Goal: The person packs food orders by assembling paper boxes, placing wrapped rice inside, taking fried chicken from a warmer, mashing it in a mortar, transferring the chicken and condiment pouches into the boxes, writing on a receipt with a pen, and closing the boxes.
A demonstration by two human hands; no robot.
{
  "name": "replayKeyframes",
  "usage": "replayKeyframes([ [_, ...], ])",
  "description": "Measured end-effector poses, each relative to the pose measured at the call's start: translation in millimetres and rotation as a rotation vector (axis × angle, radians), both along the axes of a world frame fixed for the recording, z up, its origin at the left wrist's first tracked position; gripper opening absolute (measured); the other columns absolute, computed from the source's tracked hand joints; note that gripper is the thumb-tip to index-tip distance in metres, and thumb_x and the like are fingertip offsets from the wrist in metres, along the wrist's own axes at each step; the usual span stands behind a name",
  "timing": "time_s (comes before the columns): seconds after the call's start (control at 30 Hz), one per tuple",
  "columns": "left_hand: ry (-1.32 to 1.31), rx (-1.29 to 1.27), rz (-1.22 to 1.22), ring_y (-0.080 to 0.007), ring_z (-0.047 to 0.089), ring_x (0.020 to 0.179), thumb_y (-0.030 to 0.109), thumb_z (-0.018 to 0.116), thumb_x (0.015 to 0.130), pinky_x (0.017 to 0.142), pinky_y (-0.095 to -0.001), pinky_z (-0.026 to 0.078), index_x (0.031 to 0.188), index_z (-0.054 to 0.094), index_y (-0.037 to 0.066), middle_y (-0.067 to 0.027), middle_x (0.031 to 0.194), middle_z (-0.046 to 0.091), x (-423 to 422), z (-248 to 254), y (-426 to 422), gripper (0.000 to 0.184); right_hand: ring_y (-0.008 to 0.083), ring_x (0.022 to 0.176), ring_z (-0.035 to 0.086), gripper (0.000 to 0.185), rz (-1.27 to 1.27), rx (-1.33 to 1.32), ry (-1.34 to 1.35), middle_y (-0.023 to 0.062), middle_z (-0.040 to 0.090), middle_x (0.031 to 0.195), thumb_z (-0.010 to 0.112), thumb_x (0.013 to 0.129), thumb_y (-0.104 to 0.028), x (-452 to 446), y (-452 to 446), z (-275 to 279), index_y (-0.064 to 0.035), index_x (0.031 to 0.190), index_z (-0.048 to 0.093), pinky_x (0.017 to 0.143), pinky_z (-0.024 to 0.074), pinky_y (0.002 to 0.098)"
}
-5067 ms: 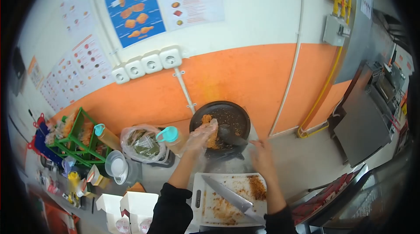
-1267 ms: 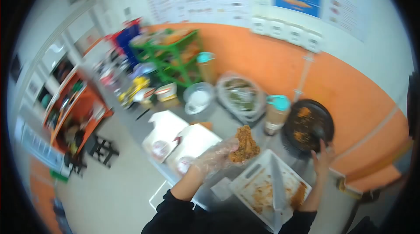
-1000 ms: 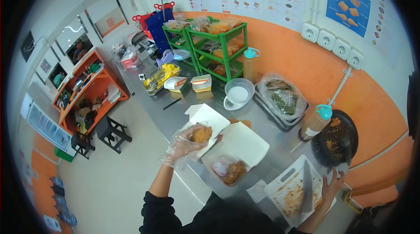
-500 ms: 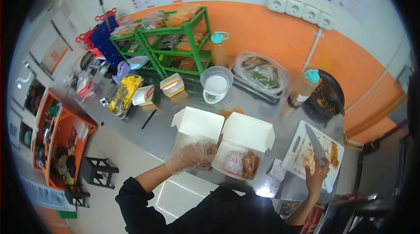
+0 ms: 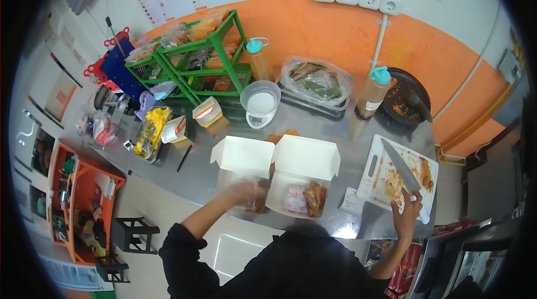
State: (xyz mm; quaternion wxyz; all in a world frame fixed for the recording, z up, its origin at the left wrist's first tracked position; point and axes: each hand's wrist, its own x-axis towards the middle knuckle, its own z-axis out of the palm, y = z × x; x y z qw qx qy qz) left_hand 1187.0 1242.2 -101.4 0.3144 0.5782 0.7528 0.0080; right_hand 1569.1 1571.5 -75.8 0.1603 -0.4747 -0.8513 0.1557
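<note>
My left hand (image 5: 246, 191), in a clear plastic glove, reaches into the left open white food box (image 5: 246, 156). Motion smears its fingers, and a brown piece of food (image 5: 260, 198) lies beside them, partly hidden. The right white food box (image 5: 307, 153) stands open with a round paper-wrapped bundle (image 5: 294, 198) and brown fried chicken (image 5: 315, 198) inside. My right hand (image 5: 407, 209) is closed around the handle end of a large knife (image 5: 401, 165). The blade rests on a white cutting board (image 5: 366, 179) smeared with brown sauce and crumbs.
A paper slip (image 5: 352, 202) lies between the right box and the board. Behind are a kitchen scale with bowl (image 5: 260, 117), a sauce bottle (image 5: 373, 95), a black pan (image 5: 408, 117), a bagged tray of leaves (image 5: 319, 81) and a green rack (image 5: 224, 47).
The camera view has shifted, turning slightly. My left hand has moved within the left box and is now more blurred. My right hand stays at the knife on the board.
</note>
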Motion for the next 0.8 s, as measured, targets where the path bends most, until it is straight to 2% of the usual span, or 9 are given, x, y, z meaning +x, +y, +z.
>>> replayKeyframes([
  [0.07, -0.013, -0.069, -0.039, -0.0334, 0.062, 0.099, 0.023, 0.079, 0.064, 0.084, -0.0418, 0.05, 0.115, 0.062, 0.021, -0.0103, 0.105, 0.066, 0, 9, 11, 0.053, 0.0344, 0.11, 0.042, 0.052, 0.007, -0.011, 0.023, 0.0132, 0.039, 0.132, 0.072, 0.079, -0.019, 1, 5, 4, -0.0158, 0.129, 0.056, 0.096, 0.0374, 0.0474],
  [0.17, -0.146, -0.068, 0.16, -0.0328, 0.062, 0.101, 0.024, 0.079, 0.066, 0.088, -0.0423, 0.048, 0.112, 0.065, 0.018, -0.0105, 0.107, 0.066, 17, 58, 4, 0.048, 0.0341, 0.11, 0.042, 0.051, 0.011, -0.043, 0.079, 0.0142, 0.041, 0.13, 0.073, 0.08, -0.018, 8, 5, 1, -0.0144, 0.128, 0.057, 0.095, 0.0385, 0.0453],
  [0.23, -0.107, 0.504, 0.232, -0.0308, 0.063, 0.099, 0.023, 0.077, 0.071, 0.089, -0.0395, 0.048, 0.109, 0.068, 0.015, -0.0095, 0.107, 0.068, 28, 69, -5, 0.04, 0.0323, 0.103, 0.043, 0.052, 0.026, 0.03, 0.066, 0.0139, 0.04, 0.13, 0.072, 0.08, -0.016, 16, 6, -4, -0.0153, 0.13, 0.056, 0.093, 0.0391, 0.0448],
  [0.37, -0.099, 0.335, 0.433, -0.0244, 0.067, 0.09, 0.023, 0.075, 0.077, 0.084, -0.0325, 0.053, 0.105, 0.072, 0.01, -0.0066, 0.104, 0.071, 25, 34, -34, 0.03, 0.0315, 0.102, 0.044, 0.053, -0.01, -0.014, 0.07, 0.0138, 0.04, 0.129, 0.072, 0.08, -0.016, 23, 3, 1, -0.0153, 0.13, 0.055, 0.093, 0.0399, 0.044],
  [0.43, -0.499, 0.486, 0.871, -0.0146, 0.068, 0.085, 0.014, 0.072, 0.081, 0.079, -0.0272, 0.054, 0.099, 0.073, 0.005, -0.0059, 0.098, 0.073, 33, 24, -40, 0.02, 0.0309, 0.101, 0.044, 0.053, -0.007, -0.02, 0.076, 0.0135, 0.041, 0.128, 0.072, 0.08, -0.016, 27, 5, -4, -0.0153, 0.13, 0.055, 0.093, 0.0402, 0.0434],
  [0.57, -0.415, 0.609, 0.867, -0.0106, 0.066, 0.083, 0.009, 0.071, 0.082, 0.074, -0.0262, 0.054, 0.102, 0.071, 0.0, -0.0086, 0.102, 0.072, 36, 3, -42, 0.022, 0.0309, 0.101, 0.045, 0.053, -0.005, -0.003, 0.079, 0.0135, 0.041, 0.128, 0.072, 0.079, -0.015, 30, 7, -8, -0.0152, 0.13, 0.055, 0.092, 0.0405, 0.0433],
  [0.63, -0.269, 0.36, 1.059, -0.0109, 0.064, 0.081, 0.008, 0.072, 0.082, 0.072, -0.0255, 0.052, 0.099, 0.071, -0.002, -0.0087, 0.095, 0.073, 51, 36, -19, 0.02, 0.0312, 0.101, 0.045, 0.052, 0.004, -0.025, 0.069, 0.0136, 0.041, 0.129, 0.072, 0.08, -0.016, 31, 9, -9, -0.0152, 0.129, 0.056, 0.093, 0.0404, 0.0437],
  [0.73, -0.465, 0.577, 1.132, -0.0108, 0.063, 0.075, 0.011, 0.077, 0.077, 0.069, -0.0244, 0.052, 0.09, 0.071, 0.0, -0.0051, 0.084, 0.071, 49, 17, -18, 0.018, 0.0374, 0.114, 0.043, 0.05, -0.01, -0.128, 0.073, 0.0161, 0.042, 0.129, 0.072, 0.081, -0.017, 26, 9, -2, -0.0139, 0.128, 0.057, 0.097, 0.0384, 0.0461],
  [0.8, -0.446, 0.576, 1.12, -0.0103, 0.062, 0.073, 0.012, 0.077, 0.077, 0.069, -0.0246, 0.051, 0.088, 0.07, 0.001, -0.0046, 0.081, 0.07, 44, 6, -21, 0.017, 0.0374, 0.113, 0.043, 0.05, -0.005, -0.126, 0.077, 0.0163, 0.042, 0.129, 0.072, 0.08, -0.017, 26, 9, -5, -0.0138, 0.128, 0.057, 0.097, 0.0383, 0.0462],
])
